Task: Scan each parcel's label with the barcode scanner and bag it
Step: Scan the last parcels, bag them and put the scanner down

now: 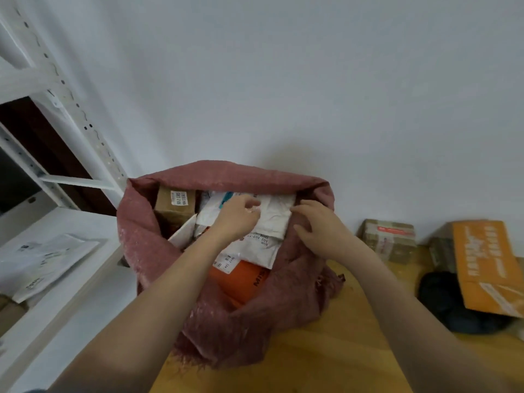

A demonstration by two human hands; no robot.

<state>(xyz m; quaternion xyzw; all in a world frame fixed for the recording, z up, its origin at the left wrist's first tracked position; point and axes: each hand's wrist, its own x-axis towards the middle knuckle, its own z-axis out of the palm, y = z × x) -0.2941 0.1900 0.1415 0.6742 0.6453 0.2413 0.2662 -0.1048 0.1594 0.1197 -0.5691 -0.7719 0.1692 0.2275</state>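
My left hand (236, 215) and right hand (317, 225) pinch the white parcel (273, 215) inside the pink sack (158, 251); I fear the soft rim (at 3 o'clock) collapses inward.

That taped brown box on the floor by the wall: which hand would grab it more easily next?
Probably the right hand: it is at the sack's right edge, the side where the taped brown box sits. The left hand is on the white parcel inside.
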